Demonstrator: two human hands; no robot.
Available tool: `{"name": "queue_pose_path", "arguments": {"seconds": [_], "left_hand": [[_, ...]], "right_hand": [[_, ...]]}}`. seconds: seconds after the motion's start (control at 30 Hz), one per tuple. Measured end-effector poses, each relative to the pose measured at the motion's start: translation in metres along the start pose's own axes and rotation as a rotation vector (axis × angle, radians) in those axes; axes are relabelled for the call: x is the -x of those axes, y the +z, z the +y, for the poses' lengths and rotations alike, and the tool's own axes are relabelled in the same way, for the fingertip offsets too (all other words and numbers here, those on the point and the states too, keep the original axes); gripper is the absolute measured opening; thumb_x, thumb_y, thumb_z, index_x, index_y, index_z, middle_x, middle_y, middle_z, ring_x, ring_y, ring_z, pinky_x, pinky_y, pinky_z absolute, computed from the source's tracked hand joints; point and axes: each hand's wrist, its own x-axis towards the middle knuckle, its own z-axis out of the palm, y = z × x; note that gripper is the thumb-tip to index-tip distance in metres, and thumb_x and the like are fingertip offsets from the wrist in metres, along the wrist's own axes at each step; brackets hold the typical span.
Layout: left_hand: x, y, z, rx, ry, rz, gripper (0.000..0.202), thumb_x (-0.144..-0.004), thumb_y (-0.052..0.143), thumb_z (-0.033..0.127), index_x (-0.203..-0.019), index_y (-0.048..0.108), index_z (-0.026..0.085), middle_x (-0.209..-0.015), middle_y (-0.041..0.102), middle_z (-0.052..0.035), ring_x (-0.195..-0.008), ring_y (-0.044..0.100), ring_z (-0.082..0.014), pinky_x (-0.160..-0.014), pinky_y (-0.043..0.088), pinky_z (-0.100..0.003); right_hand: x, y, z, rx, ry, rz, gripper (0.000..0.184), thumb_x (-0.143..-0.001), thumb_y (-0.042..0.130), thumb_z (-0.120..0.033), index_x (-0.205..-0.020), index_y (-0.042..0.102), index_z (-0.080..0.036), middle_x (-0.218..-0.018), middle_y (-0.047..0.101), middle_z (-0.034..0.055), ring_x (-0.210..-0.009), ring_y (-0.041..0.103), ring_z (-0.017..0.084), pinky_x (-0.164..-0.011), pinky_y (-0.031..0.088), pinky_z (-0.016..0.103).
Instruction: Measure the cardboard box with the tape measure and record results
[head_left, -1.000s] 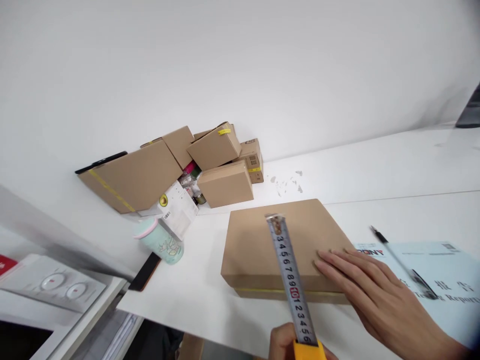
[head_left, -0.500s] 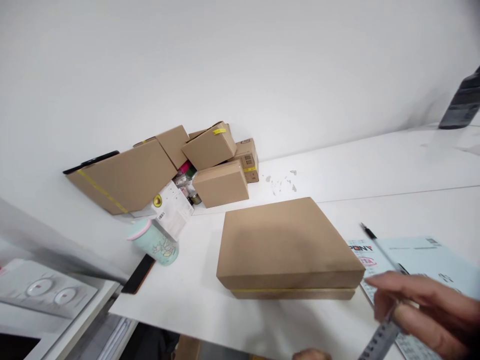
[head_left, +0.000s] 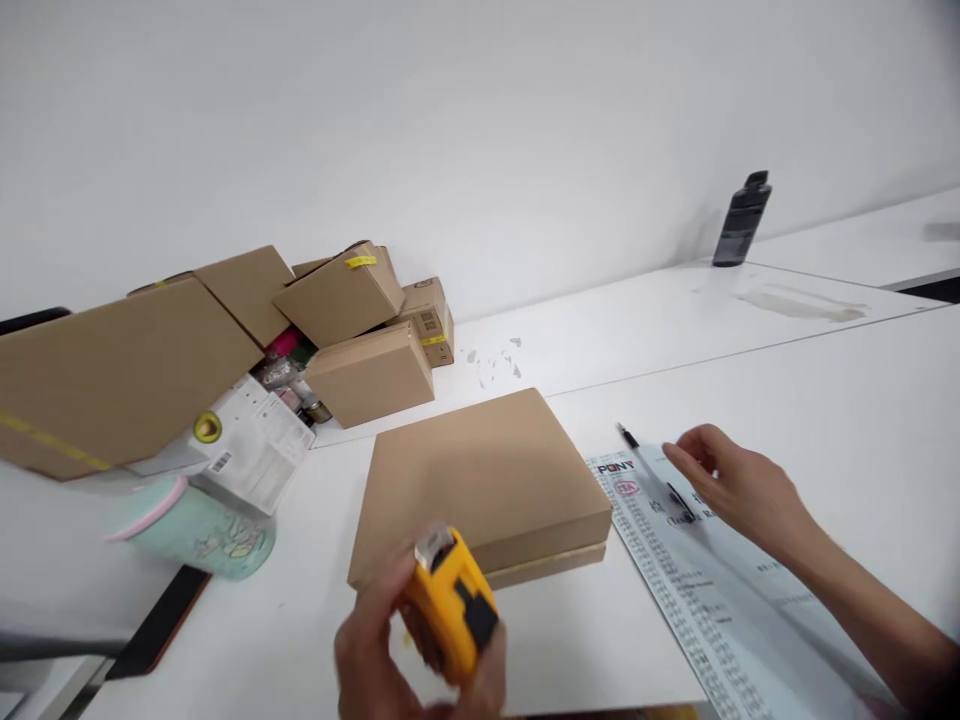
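My left hand [head_left: 405,650] is closed around a yellow tape measure [head_left: 450,605] with a black patch, held up in front of the box; its metal hook end faces the box and no long blade shows. A closed brown cardboard box [head_left: 480,470] lies flat on the white table. To its right is a pale blue printed booklet [head_left: 750,620] with a black-tipped pen [head_left: 628,435] on it. My right hand [head_left: 742,490] hovers over the booklet close to the pen, thumb and fingers apart and loosely bent, with nothing visible in them.
Several cardboard boxes [head_left: 367,375] are piled against the wall at the back left. In front of them are a white carton [head_left: 259,450] and a mint cup [head_left: 217,530] with a pink rim, beside a black flat item [head_left: 169,620]. A dark bottle [head_left: 742,220] stands at the back right.
The pulled-out tape blade near my right hand is gone from sight. My left hand has risen into view with the tape measure. My right hand has moved up over the booklet. The view has shifted right.
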Motion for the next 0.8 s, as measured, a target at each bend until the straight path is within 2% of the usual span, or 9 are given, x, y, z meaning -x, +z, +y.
{"name": "queue_pose_path", "arguments": {"seconds": [0.13, 0.3, 0.37, 0.43, 0.53, 0.63, 0.67, 0.73, 0.8], "left_hand": [[-0.034, 0.034, -0.006, -0.384, 0.354, -0.067, 0.049, -0.087, 0.073, 0.029, -0.132, 0.055, 0.022, -0.118, 0.071, -0.0108, -0.105, 0.069, -0.0281, -0.087, 0.058, -0.041], [-0.058, 0.063, -0.034, -0.566, 0.352, -0.139, 0.037, -0.095, 0.061, 0.032, -0.130, 0.057, 0.021, -0.123, 0.070, -0.0126, -0.108, 0.066, -0.0315, -0.087, 0.056, -0.044], [-0.069, 0.069, -0.047, -0.597, 0.336, -0.147, 0.032, -0.095, 0.060, 0.033, -0.125, 0.060, 0.022, -0.121, 0.071, -0.0116, -0.105, 0.067, -0.0314, -0.083, 0.056, -0.043], [-0.080, 0.073, -0.054, -0.609, 0.322, -0.145, 0.031, -0.095, 0.060, 0.034, -0.124, 0.061, 0.022, -0.121, 0.071, -0.0120, -0.106, 0.067, -0.0322, -0.085, 0.056, -0.045], [-0.085, 0.077, -0.046, -0.583, 0.402, -0.024, 0.039, -0.092, 0.064, 0.031, -0.128, 0.060, 0.016, -0.131, 0.064, -0.0200, -0.124, 0.058, -0.0397, -0.101, 0.049, -0.059], [-0.057, 0.089, -0.017, -0.346, 0.559, 0.043, 0.048, -0.086, 0.068, 0.015, -0.132, 0.057, 0.017, -0.135, 0.062, -0.0192, -0.133, 0.053, -0.0377, -0.110, 0.042, -0.059], [-0.040, 0.096, -0.006, -0.218, 0.585, -0.060, 0.051, -0.085, 0.065, 0.009, -0.134, 0.056, 0.020, -0.129, 0.066, -0.0149, -0.131, 0.057, -0.0326, -0.111, 0.045, -0.053], [-0.002, 0.119, 0.010, 0.051, 0.563, -0.458, 0.051, -0.087, 0.063, 0.012, -0.137, 0.054, 0.020, -0.123, 0.072, -0.0122, -0.127, 0.061, -0.0274, -0.113, 0.046, -0.046], [0.033, 0.148, 0.015, 0.078, 0.450, -0.877, 0.052, -0.089, 0.065, 0.018, -0.140, 0.055, 0.012, -0.136, 0.066, -0.0182, -0.137, 0.054, -0.0314, -0.121, 0.039, -0.048]], "right_hand": [[-0.035, 0.029, 0.022, 0.134, 0.039, -0.158, 0.039, -0.086, 0.055, -0.063, -0.096, 0.056, -0.025, -0.069, 0.071, 0.0031, -0.058, 0.065, 0.026, -0.050, 0.043, 0.035], [-0.044, 0.046, 0.023, 0.029, -0.199, -0.287, 0.034, -0.088, 0.049, -0.037, -0.116, 0.063, -0.022, -0.057, 0.063, -0.0027, -0.051, 0.056, 0.021, -0.052, 0.039, 0.033], [-0.049, 0.044, 0.025, -0.146, -0.151, -0.333, 0.035, -0.089, 0.049, -0.035, -0.116, 0.066, -0.021, -0.057, 0.063, -0.0025, -0.051, 0.056, 0.020, -0.055, 0.044, 0.036], [-0.055, 0.040, 0.029, -0.453, -0.059, -0.372, 0.037, -0.092, 0.050, -0.039, -0.117, 0.069, -0.020, -0.072, 0.073, 0.0033, -0.067, 0.067, 0.023, -0.068, 0.053, 0.041], [-0.061, 0.033, 0.034, -0.852, 0.047, -0.332, 0.042, -0.090, 0.061, -0.049, -0.119, 0.070, -0.020, -0.106, 0.078, 0.0118, -0.107, 0.071, 0.029, -0.097, 0.053, 0.048], [-0.059, 0.032, 0.033, -0.912, 0.117, -0.228, 0.047, -0.080, 0.077, -0.054, -0.113, 0.067, -0.022, -0.111, 0.078, 0.0136, -0.110, 0.070, 0.033, -0.101, 0.049, 0.052], [-0.058, 0.032, 0.031, -0.903, 0.121, -0.188, 0.047, -0.078, 0.079, -0.056, -0.109, 0.065, -0.023, -0.106, 0.078, 0.0130, -0.105, 0.071, 0.032, -0.098, 0.050, 0.052], [-0.054, 0.036, 0.026, -0.875, 0.104, -0.126, 0.043, -0.080, 0.077, -0.058, -0.099, 0.060, -0.024, -0.091, 0.077, 0.0088, -0.091, 0.070, 0.027, -0.091, 0.051, 0.047], [-0.051, 0.043, 0.023, -0.847, 0.086, -0.092, 0.039, -0.088, 0.066, -0.062, -0.089, 0.056, -0.025, -0.074, 0.071, 0.0026, -0.076, 0.064, 0.021, -0.082, 0.050, 0.041]]}}
